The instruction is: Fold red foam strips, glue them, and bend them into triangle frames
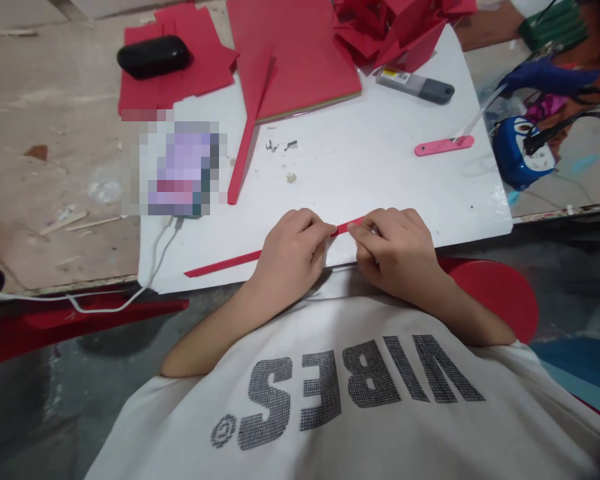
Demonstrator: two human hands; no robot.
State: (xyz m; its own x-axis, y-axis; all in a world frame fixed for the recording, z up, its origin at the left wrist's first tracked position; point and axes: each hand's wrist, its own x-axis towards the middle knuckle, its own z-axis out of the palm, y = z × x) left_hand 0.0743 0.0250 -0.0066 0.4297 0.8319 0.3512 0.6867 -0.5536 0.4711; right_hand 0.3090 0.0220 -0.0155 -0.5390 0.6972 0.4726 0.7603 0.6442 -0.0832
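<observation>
A long narrow red paper strip (220, 265) lies across the near edge of a white board (360, 173). My left hand (293, 257) is closed in a pinch on the strip near its right end. My right hand (397, 250) pinches the same strip just to the right, fingertips almost touching the left hand's. Only a short piece of the strip shows between the two hands; its right tip is hidden under my right fingers. The strip's left part trails free over the board toward the lower left.
On the board: red sheets (290, 53), a long red offcut (250, 127), a heap of folded red pieces (395, 27), a grey utility knife (415, 85), a pink tool (443, 145), a blurred phone (180, 167) with white cable. A black case (154, 56) and a glue gun (545, 77) lie nearby.
</observation>
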